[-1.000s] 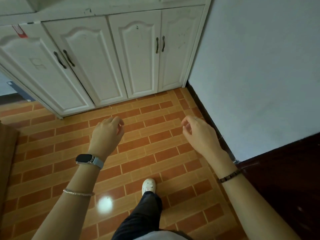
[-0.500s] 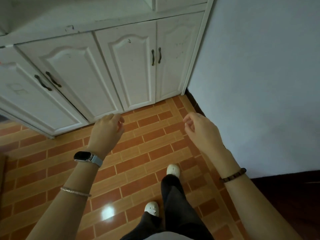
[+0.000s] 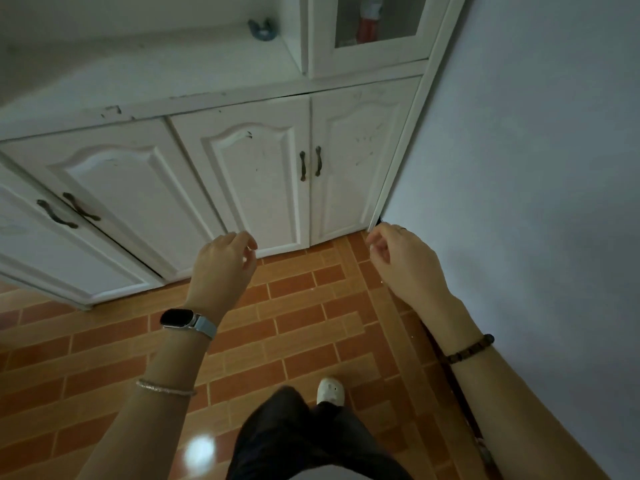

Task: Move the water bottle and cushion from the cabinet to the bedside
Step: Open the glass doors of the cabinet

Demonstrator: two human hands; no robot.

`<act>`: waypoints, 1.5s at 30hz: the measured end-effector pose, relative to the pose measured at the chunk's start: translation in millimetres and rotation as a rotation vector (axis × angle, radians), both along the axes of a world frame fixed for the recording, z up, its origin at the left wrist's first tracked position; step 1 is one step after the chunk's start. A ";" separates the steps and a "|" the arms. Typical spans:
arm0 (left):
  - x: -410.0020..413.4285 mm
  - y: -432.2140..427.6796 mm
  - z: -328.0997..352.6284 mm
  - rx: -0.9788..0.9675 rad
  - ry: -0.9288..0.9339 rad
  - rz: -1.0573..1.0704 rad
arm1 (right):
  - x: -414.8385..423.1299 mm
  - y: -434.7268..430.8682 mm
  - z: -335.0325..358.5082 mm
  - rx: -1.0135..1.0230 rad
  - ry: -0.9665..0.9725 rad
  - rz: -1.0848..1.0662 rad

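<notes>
Now standing close to cabinet (image 3: 242, 174). Left hand (image 3: 221, 268) and right hand (image 3: 405, 261) both loosely curled, holding nothing. Bottle maybe behind glass door (image 3: 377, 19) — red shape, blurry, up high, nearer right hand. Cushion not seen.

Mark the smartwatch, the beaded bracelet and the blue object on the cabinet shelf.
smartwatch (image 3: 176, 317), head view, dark screen.
beaded bracelet (image 3: 471, 348), head view, beads across the wrist.
blue object (image 3: 262, 29), head view, its middle.

White doors (image 3: 249, 188), brick-patterned floor (image 3: 304, 327), pale wall (image 3: 540, 168)
</notes>
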State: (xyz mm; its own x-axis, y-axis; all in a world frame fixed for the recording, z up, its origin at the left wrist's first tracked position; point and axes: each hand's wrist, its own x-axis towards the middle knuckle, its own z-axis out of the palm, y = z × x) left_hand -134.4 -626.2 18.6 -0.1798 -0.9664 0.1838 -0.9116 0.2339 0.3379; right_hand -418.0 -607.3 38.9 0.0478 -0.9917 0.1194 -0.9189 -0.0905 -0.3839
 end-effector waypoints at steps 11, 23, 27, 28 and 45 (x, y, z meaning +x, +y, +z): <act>-28.5 -134.1 20.3 -0.068 0.062 -0.006 | -23.8 -129.2 5.1 -0.014 -0.027 0.019; -43.0 -340.9 97.2 -0.315 0.092 -0.160 | -19.0 -307.1 78.7 -0.180 -0.131 -0.063; -56.3 -392.3 141.0 -0.436 0.085 -0.233 | -18.8 -351.5 124.7 -0.307 -0.184 -0.101; -59.6 -402.8 152.3 -0.464 0.090 -0.246 | -19.4 -361.0 137.6 -0.339 -0.193 -0.102; -112.4 -483.9 275.6 -0.856 0.086 -0.212 | -30.5 -467.8 328.4 -0.718 -0.423 0.103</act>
State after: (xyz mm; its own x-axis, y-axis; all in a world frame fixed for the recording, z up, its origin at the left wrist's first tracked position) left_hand -246.8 -1110.1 294.2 -0.2916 -0.4391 0.8498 -0.8002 0.5988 0.0349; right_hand -448.5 -1075.1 367.2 -0.0573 -0.6610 0.7482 -0.6842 -0.5198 -0.5115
